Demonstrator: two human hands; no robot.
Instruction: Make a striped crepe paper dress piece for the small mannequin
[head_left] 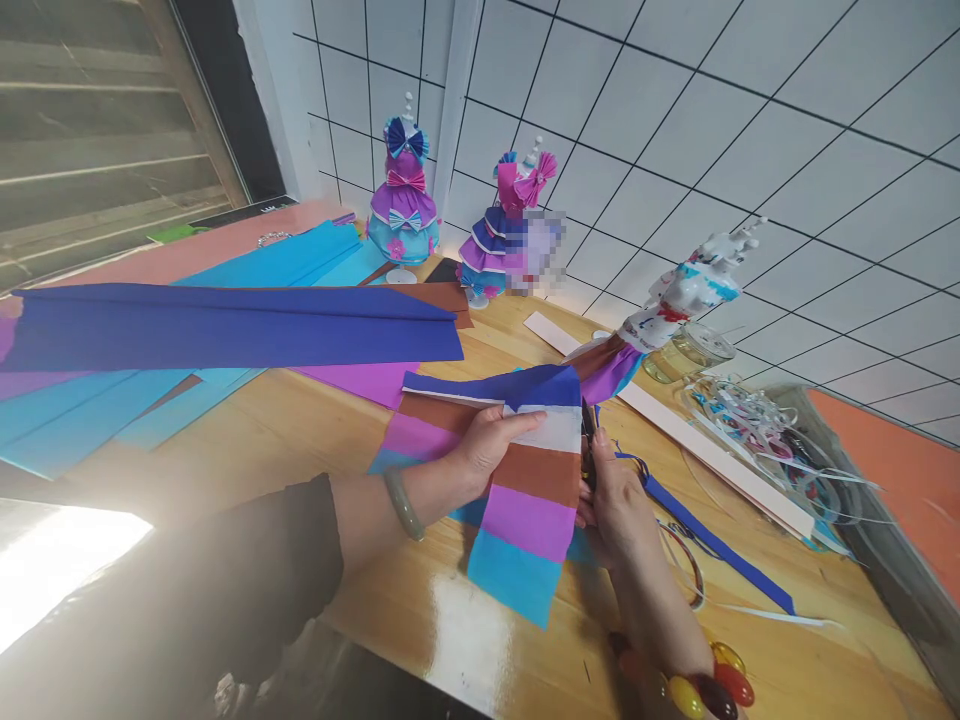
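A layered strip of crepe paper (534,475), banded blue, white, brown, purple and light blue, hangs over the wooden table. My left hand (491,445), with a bangle at its wrist, pinches it at the white band, thumb on top. At the strip's right edge my right hand (611,490) is closed around dark-handled scissors (588,435), whose blades lie along the paper and are mostly hidden. Just beyond, a white dress form (675,300) with paint marks leans over, brown, purple and blue paper at its base.
Long sheets of blue paper (240,325) and light blue paper (277,255) lie left. Two dressed mini mannequins, one in purple (405,195), one in pink (517,185), stand behind. A pale strip (705,445), tape roll (690,352), scraps (780,445) and blue strip (720,545) lie right.
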